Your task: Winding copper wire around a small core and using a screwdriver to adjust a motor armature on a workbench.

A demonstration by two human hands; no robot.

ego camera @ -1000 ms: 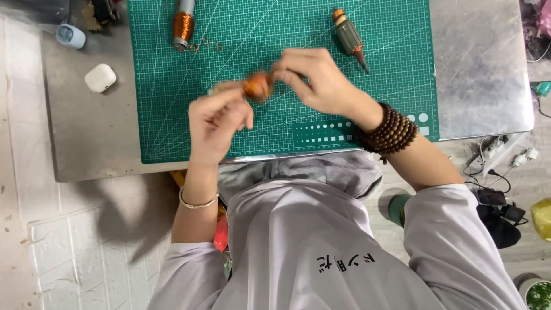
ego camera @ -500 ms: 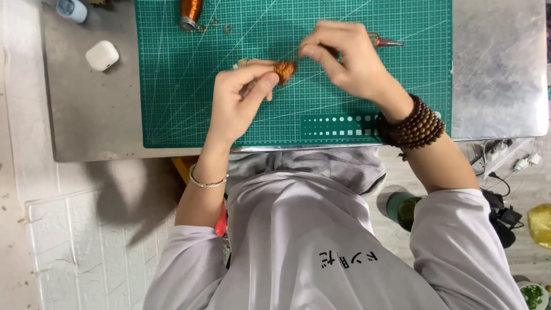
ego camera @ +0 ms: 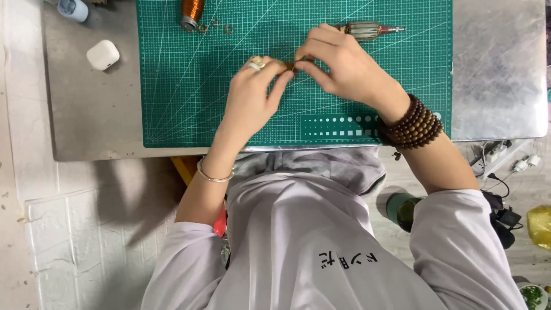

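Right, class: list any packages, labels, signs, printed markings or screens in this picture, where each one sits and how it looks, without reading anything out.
Cutting mat: on the grey table under both hands, green rectangle with printed white grid lines and a row of small white shapes.
Shirt print: on the person's white top, short line of dark characters.
Small case: table's left part, white, rounded, unmarked.
No screens or signs show.
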